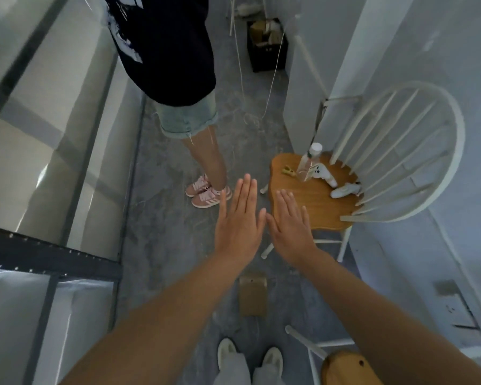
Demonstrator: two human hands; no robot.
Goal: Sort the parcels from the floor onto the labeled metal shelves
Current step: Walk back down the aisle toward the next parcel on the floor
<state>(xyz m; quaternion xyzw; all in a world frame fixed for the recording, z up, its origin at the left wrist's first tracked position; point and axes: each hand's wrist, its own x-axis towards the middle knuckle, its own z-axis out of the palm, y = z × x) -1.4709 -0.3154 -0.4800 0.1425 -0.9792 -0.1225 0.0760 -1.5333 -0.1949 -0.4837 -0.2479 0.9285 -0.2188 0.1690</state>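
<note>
Over floor (178, 232), flat hands (238, 226) spread.

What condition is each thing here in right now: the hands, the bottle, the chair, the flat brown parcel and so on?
Left hand: open, flat, empty.
Right hand: open, flat, empty; thumb tips nearly meeting.
Clear bottle: upright on the chair seat, white cap on.
White spindle-back chair: upright, seat holding small items.
Brown padded envelope: flat on the floor, not picked up.
Metal shelf: contents blurred.
Black crate: on the floor, filled.
</note>
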